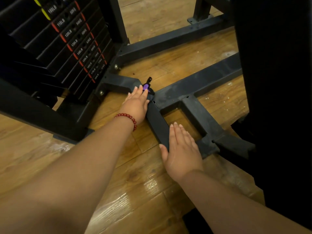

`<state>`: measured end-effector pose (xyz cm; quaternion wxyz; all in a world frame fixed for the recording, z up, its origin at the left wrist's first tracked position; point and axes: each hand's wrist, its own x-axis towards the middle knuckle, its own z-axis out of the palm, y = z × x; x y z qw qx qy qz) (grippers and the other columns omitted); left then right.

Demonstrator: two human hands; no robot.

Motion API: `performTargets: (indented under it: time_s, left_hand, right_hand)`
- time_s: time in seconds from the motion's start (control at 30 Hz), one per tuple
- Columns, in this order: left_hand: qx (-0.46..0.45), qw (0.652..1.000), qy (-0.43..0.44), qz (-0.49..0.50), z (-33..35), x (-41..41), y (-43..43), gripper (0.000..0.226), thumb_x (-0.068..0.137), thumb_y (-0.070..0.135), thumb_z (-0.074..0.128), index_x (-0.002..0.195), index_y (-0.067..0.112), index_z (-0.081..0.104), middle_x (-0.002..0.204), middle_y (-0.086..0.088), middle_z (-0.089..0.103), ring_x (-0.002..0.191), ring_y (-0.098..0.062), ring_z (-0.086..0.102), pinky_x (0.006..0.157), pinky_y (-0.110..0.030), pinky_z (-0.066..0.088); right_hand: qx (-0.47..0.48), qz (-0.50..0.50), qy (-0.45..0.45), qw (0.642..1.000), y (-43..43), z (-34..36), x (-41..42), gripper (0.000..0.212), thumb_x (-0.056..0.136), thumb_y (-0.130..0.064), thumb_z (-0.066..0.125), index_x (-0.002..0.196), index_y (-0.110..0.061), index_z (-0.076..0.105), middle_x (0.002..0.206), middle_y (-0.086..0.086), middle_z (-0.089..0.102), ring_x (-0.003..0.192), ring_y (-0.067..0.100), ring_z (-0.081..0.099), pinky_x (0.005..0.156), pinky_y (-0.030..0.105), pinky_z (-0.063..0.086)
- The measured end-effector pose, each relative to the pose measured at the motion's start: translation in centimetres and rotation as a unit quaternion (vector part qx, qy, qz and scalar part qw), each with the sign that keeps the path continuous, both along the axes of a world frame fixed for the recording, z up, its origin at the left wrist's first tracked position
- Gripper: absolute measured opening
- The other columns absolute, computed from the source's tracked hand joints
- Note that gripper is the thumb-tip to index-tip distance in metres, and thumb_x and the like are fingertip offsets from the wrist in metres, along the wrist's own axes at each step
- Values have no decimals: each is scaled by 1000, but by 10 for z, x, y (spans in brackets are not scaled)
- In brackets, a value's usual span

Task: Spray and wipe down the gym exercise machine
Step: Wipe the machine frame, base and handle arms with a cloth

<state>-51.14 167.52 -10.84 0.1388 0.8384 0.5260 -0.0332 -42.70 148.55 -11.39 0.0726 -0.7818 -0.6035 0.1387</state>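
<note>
The machine's black steel base frame (pixel 190 92) lies low on the wooden floor, dusty and streaked. A spray bottle head (pixel 146 86), black with a purple trigger, sits where the frame bars meet. My left hand (pixel 136 103), with a red bead bracelet on the wrist, reaches onto it with fingers straight; the bottle's body is mostly hidden under the hand. My right hand (pixel 181 149) lies flat, fingers together, on the near end of a smoother black bar (pixel 157 120). No cloth is clearly visible.
The weight stack (pixel 70 41) with numbered plates stands at upper left inside its upright frame. A large black part of the machine (pixel 273 81) fills the right side. Glossy wooden floor (pixel 135 191) lies between my arms.
</note>
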Motion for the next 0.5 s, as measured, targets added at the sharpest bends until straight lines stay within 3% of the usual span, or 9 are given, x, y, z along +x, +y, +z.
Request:
performTargets:
  time_s: [0.1,0.23,0.4,0.5]
  left_hand:
    - [-8,999,34,-1,3,-1,19,52,107,23,28,155,12,13,164,-7,5,150,-22,2,120,-37,3]
    - [-5,999,17,30,5,4,14,52,107,21,27,155,12,12,164,-6,5,150,-21,1,120,-36,1]
    - [36,999,4,-30,-5,-4,-11,51,106,24,29,155,14,17,163,-4,9,150,-19,2,120,-33,-1]
    - [20,1000,7,-18,-2,-8,8,51,107,24,29,155,13,16,163,-5,10,150,-21,2,120,-34,0]
  right_hand:
    - [6,-5,-2,1000,-1,-4,0,67,103,-48,22,156,-13,2,165,2,1,151,15,-2,111,25,-14]
    - [-2,-4,14,1000,-1,-3,2,67,103,-49,23,157,-14,6,164,1,8,151,14,1,112,24,-13]
    - [-18,-26,4,999,-1,-4,-1,70,97,-53,18,153,-10,27,158,6,31,147,18,24,114,28,4]
    - [-15,-14,9,1000,2,-5,1,68,100,-52,16,156,-13,17,162,3,20,150,16,12,113,26,-4]
